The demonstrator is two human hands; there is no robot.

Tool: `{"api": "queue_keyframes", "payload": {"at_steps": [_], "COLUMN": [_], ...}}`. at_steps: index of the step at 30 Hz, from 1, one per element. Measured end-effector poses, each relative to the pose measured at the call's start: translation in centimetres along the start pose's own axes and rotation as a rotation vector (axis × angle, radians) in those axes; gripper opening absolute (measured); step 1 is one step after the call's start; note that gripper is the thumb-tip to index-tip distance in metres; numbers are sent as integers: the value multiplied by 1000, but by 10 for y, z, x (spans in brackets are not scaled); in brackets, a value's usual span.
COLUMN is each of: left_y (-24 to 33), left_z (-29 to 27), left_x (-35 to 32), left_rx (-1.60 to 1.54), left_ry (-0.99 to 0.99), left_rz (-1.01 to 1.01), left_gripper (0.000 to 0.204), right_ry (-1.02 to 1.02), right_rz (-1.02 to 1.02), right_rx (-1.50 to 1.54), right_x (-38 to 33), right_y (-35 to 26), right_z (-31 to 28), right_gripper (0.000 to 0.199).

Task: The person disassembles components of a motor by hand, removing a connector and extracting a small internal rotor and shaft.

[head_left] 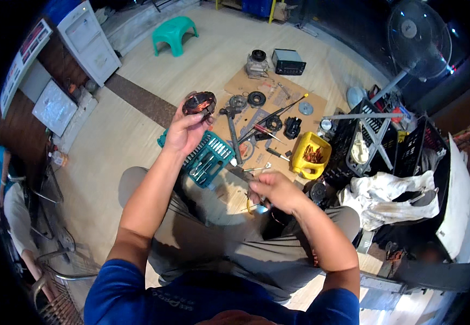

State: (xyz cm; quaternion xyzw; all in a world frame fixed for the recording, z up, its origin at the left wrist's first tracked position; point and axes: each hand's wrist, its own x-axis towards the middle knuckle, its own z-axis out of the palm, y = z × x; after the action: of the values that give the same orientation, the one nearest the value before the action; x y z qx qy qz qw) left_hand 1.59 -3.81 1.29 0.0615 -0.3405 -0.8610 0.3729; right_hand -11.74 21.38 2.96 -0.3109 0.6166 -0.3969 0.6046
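In my raised left hand point(187, 129) is a round dark ring with copper wire wound in it, a wire coil point(199, 104), gripped by fingers and thumb. Lower and to the right, my right hand point(278, 190) is closed between my knees. What its fingers pinch is too small and dark to make out. A teal socket set case point(211, 158) lies spread beneath my left wrist, its chrome sockets showing. Beyond it, on flattened cardboard point(313, 102), are a hammer point(233, 130), a red-handled screwdriver point(265, 130) and black round parts point(256, 98).
A cut yellow jug point(304, 167) holds copper-coloured scraps, right of the cardboard. Black crates point(354, 142), a white cloth point(389, 197) and a standing fan point(416, 38) crowd the right. A car radio point(288, 62) sits at the back, a green stool point(174, 33) far left.
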Motion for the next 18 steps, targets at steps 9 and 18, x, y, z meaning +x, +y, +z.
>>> {"api": "queue_keyframes", "payload": {"at_steps": [9,18], "left_y": [19,19], "left_z": [-11,-24], "left_x": [9,7], "left_rx": [-297,-322], "left_ry": [7,-70], "left_rz": [-73,-103], "left_gripper": [46,58], "right_ry": [-199,187], "right_rz": [309,594], "right_rx": [165,243], "right_x": [-149,-315], "right_y": [52,199], "right_z": [19,3], "right_gripper": [24,22]}}
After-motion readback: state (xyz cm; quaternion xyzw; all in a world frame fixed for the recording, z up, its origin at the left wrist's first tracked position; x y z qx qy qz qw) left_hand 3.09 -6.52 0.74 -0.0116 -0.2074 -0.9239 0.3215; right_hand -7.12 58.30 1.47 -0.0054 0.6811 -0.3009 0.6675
